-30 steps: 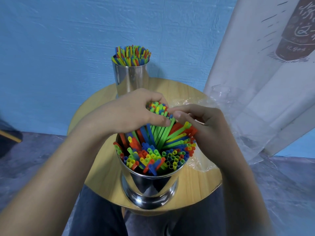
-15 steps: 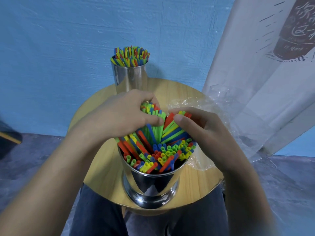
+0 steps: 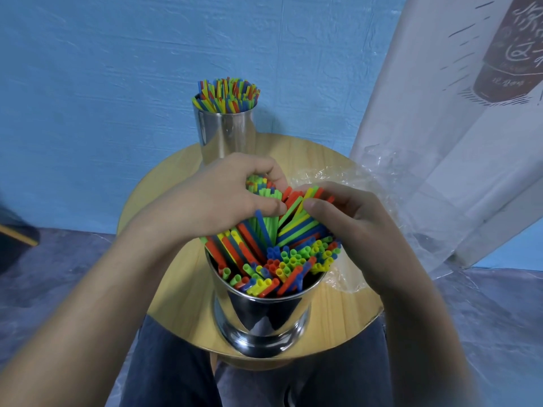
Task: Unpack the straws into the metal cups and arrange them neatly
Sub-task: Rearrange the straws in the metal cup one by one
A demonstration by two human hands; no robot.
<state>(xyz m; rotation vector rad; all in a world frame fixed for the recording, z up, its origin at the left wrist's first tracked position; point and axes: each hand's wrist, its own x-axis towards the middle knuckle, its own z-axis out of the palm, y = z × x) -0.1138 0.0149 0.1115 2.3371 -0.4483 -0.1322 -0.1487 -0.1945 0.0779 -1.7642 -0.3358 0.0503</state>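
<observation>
Even, bright light; sharp centre, blurred wide-angle edges, glare on cup (image 3: 264, 315).

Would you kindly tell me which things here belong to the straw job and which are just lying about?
Job: near metal cup, its straws, far metal cup, plastic wrapper, left hand, right hand.
Lying about: white printed banner, dark object at left edge.

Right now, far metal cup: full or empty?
Full: the tall shiny metal cup by the blue wall is packed with upright multicoloured plastic straws.
</observation>
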